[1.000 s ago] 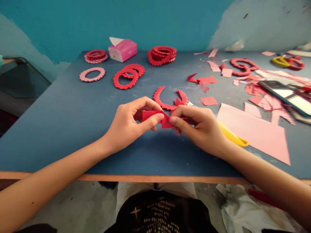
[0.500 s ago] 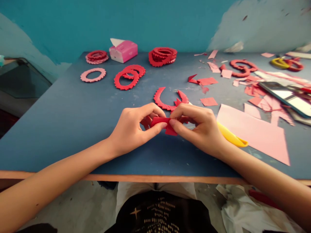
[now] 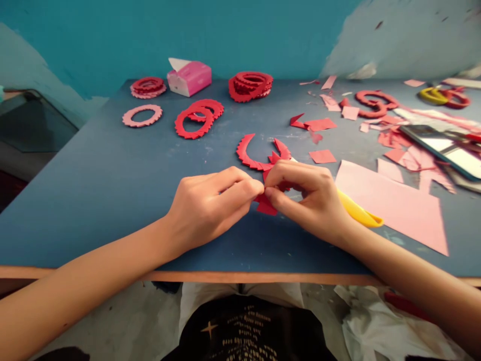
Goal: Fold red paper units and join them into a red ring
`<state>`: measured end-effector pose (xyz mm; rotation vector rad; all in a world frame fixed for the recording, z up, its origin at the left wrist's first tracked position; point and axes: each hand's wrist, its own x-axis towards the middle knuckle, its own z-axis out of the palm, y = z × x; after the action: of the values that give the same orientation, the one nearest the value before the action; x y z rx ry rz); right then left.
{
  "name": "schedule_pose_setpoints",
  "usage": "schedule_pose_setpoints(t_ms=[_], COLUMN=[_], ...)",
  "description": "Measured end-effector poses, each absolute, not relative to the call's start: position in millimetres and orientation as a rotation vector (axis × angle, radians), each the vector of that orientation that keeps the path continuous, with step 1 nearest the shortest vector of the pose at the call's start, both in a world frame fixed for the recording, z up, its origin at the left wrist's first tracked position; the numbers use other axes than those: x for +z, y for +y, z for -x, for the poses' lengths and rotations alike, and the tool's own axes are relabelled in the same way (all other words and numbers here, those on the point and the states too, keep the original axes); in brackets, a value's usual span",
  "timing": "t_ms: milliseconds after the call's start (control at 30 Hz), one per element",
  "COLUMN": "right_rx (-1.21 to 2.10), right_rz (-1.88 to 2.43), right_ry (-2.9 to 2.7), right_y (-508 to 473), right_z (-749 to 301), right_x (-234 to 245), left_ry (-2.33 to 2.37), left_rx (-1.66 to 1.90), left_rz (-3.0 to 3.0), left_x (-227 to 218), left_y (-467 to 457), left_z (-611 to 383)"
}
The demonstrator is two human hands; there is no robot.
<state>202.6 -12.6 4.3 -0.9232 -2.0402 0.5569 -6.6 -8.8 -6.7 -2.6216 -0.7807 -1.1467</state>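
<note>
Currently, the left hand (image 3: 218, 208) and right hand (image 3: 306, 198) meet over the counter (image 3: 112, 200) — fingers of both pinching the red paper (image 3: 267, 207) between them. Just beyond lies a gapped ring (image 3: 242, 150); a yellow object (image 3: 358, 209) sits beside the right hand, partly hidden.

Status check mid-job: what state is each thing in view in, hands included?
Red paper: held at the fingertips, partly hidden
Left hand: fingers closed at the red paper
Right hand: pinching the red paper
Toothed red arc: open-ended
Pink ring: closed loop, lying flat
Pink pack: white piece sticking up
Phone: lying flat; screen lit or reflecting, cannot tell
</note>
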Motion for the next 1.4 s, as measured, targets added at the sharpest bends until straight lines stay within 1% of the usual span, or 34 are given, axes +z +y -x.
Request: schedule_pose_setpoints(t_ms=[233,433,667,767,1133,1400], right_rx=[0.52,0.517,0.478,0.469,0.513,0.556], right_rz=[0.936,0.918,0.87,0.865,0.824,0.887], right_ry=[-2.028,-2.031,-2.079,-2.092,-2.109,-2.075], right_y=[-13,-12,-13,-13,-11,-11], right_z=[-202,-202,-201,-201,-203,-203], right_x=[4,4,3,3,2,4], left_ry=[-0.752,-0.846,-1.204,-1.361,-1.547,-1.563], left_rx=[-1.114,-1.237,-1.526,-1.586,-1.616,-1.694], left_rz=[2.64,2.848,3.175,3.27,3.355,3.37], left_x=[-3,3,7,7,6,6], left_y=[-12,-10,-5,-3,1,2], left_z=[6,4,1,1,2,3])
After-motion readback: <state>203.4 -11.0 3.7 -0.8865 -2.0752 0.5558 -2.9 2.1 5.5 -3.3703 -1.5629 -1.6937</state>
